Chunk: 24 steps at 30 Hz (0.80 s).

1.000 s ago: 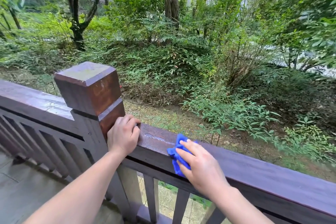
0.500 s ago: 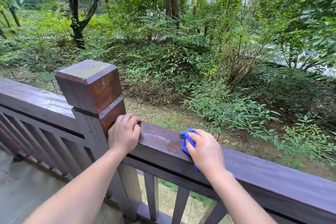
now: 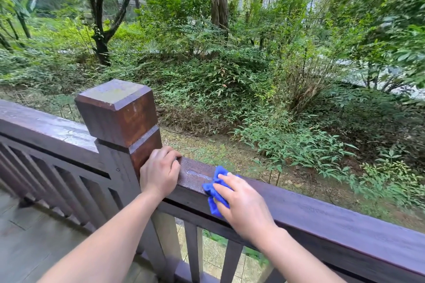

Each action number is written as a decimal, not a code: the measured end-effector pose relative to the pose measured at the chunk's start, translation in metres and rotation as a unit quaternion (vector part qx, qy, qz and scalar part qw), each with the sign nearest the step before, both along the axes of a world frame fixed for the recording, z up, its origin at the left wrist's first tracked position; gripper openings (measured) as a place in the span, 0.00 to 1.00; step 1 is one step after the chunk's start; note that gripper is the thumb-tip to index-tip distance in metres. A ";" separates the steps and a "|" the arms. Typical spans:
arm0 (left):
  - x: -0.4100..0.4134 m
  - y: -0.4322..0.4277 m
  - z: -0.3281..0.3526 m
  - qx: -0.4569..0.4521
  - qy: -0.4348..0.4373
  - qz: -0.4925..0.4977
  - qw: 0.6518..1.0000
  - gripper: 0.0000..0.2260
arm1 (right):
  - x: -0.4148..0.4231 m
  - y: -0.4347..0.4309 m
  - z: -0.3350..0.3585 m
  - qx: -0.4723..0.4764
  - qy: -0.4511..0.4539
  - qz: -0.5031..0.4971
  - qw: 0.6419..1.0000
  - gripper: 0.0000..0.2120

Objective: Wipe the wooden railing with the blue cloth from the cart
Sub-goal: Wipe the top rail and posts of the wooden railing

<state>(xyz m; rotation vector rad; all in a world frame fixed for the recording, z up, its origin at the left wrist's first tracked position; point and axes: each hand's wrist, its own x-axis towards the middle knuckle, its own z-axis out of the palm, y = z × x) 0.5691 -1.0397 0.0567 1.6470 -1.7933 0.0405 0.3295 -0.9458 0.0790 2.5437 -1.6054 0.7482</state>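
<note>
A dark brown wooden railing [image 3: 322,213] runs from a square post [image 3: 119,112] down to the right. The bunched blue cloth [image 3: 215,187] lies on the rail's top and hangs over its near edge. My right hand [image 3: 243,209] presses flat on the cloth, fingers stretched out toward the post. Between the cloth and the post, a thin wet streak [image 3: 197,174] shows on the wood. My left hand [image 3: 159,172] grips the rail right beside the post, fingers curled over the top.
A second rail section [image 3: 41,128] with vertical slats extends left of the post. Grey deck boards [image 3: 34,241] lie below on the left. Beyond the railing lie bare ground, shrubs and trees.
My right hand has slid the cloth from the rail's far edge back to its near edge and slightly toward the post, fingers now flatter. My left hand has stayed put.
</note>
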 end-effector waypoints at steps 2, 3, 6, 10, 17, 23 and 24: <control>-0.001 0.001 -0.001 0.002 -0.002 0.004 1.000 0.15 | -0.016 0.002 0.001 -0.011 0.004 -0.015 1.000 0.13; -0.001 0.001 -0.001 0.002 -0.005 0.007 1.000 0.15 | -0.021 -0.002 0.003 -0.004 -0.007 -0.044 0.999 0.12; -0.001 0.000 0.000 0.003 -0.008 0.009 1.000 0.15 | -0.009 -0.019 0.008 0.018 -0.037 -0.119 0.992 0.10; 0.000 -0.001 0.001 0.006 -0.007 0.006 1.000 0.15 | 0.020 -0.010 0.001 0.022 -0.021 -0.035 0.999 0.14; 0.000 0.000 -0.001 0.003 -0.007 0.011 1.000 0.14 | 0.012 -0.032 0.011 0.023 -0.032 -0.103 0.994 0.10; 0.001 -0.001 -0.002 -0.007 -0.004 -0.001 1.000 0.14 | 0.011 -0.018 0.002 -0.018 0.007 -0.002 1.000 0.13; 0.000 0.000 -0.003 -0.007 -0.007 0.000 1.000 0.14 | 0.004 -0.018 0.002 -0.010 0.006 -0.019 1.000 0.13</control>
